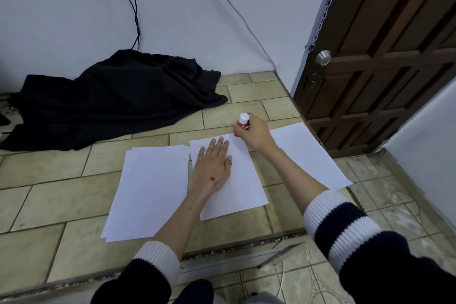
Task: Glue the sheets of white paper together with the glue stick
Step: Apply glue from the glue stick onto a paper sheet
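Note:
White paper lies on the tiled floor in three spots. A small stack (148,192) is on the left, a single sheet (243,180) in the middle and another sheet (308,155) on the right, partly under my right forearm. My left hand (212,168) rests flat, fingers spread, on the middle sheet. My right hand (254,134) grips a red glue stick (241,125) with a white end pointing up. The stick's lower end sits at the middle sheet's far edge.
A heap of black cloth (111,99) lies by the white wall at the back left, with cables hanging above it. A brown wooden door (382,69) stands at the right. A metal floor track (234,256) runs across, close to me.

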